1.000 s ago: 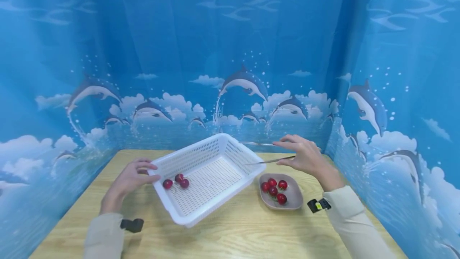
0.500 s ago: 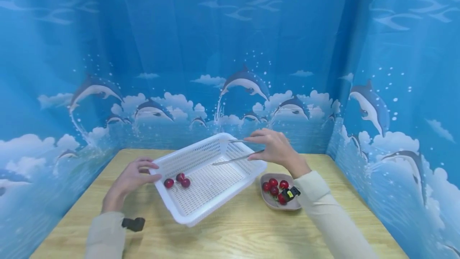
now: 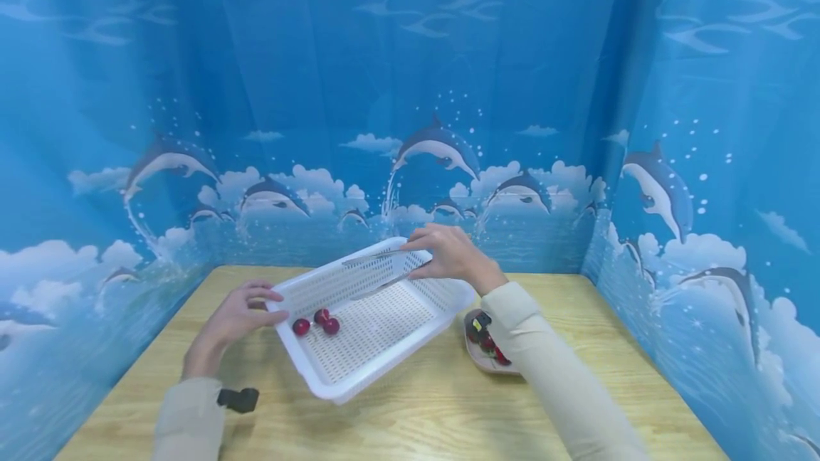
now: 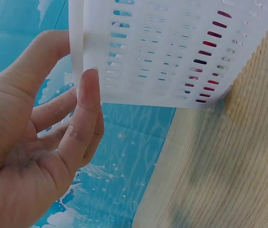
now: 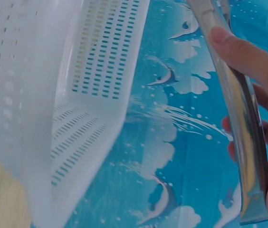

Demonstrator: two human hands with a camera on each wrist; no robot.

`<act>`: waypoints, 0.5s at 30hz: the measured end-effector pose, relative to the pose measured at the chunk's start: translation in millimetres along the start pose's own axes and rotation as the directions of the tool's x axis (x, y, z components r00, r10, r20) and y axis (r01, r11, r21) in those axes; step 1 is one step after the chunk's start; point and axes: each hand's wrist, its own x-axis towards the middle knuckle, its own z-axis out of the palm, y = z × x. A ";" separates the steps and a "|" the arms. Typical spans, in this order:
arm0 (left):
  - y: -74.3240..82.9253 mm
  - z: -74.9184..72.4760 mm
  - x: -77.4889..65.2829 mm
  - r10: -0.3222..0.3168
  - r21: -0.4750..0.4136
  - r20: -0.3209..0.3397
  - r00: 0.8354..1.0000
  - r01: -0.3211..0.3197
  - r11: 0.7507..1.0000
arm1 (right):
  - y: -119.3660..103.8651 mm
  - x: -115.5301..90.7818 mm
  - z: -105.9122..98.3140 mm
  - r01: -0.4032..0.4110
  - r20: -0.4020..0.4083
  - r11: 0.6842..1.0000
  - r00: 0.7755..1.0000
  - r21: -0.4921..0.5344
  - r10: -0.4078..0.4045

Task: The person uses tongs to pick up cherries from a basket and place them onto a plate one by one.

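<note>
My left hand [image 3: 225, 322] pinches the left rim of a white perforated plastic basket [image 3: 397, 356]; the left wrist view shows thumb and fingers on opposite sides of the rim. The basket is tilted, with three dark red cherries [image 3: 330, 326] gathered in its left end. In my right hand [image 3: 451, 255] is a pair of metal tongs [image 5: 238, 118], arms spread apart. Their tips reach over the basket's inside, right of the cherries, with nothing between them. A small pinkish bowl [image 3: 475, 360] of cherries sits right of the basket, partly hidden by my right sleeve.
Both objects are above or on a light wooden table [image 3: 410, 425]. Blue curtains [image 3: 410, 91] with dolphins and clouds enclose the table at the back and both sides.
My right hand has moved left with the tongs, from beyond the basket's right end to over its middle. Its sleeve now covers part of the bowl. The left hand and basket stay put.
</note>
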 end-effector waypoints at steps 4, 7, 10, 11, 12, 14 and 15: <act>-1.0 1.2 -0.3 0.001 -0.008 0.003 1.000 -0.001 1.000 | 3.4 12.1 12.9 -0.015 0.036 0.998 0.999 0.059 0.013; -1.7 1.4 -0.1 0.001 -0.006 0.006 1.000 -0.001 1.000 | 5.3 21.2 23.5 -0.044 0.085 0.995 0.996 0.095 0.036; -1.7 0.9 0.3 0.000 -0.001 0.005 1.000 0.000 1.000 | 6.1 31.0 34.0 -0.083 0.151 0.991 0.986 0.108 0.067; -1.6 0.8 0.6 -0.002 0.000 0.003 1.000 0.002 1.000 | 5.8 34.3 37.1 -0.097 0.173 0.989 0.982 0.114 0.076; -1.5 0.9 0.8 -0.006 0.001 -0.001 1.000 0.006 1.000 | 5.5 37.6 40.1 -0.111 0.196 0.987 0.977 0.117 0.086; -1.1 0.9 1.5 -0.006 0.003 -0.007 1.000 0.006 1.000 | 4.2 43.3 45.6 -0.142 0.243 0.982 0.964 0.128 0.107; -1.0 1.0 1.7 -0.003 0.006 -0.009 1.000 0.003 1.000 | 3.3 46.0 48.0 -0.158 0.264 0.979 0.957 0.132 0.119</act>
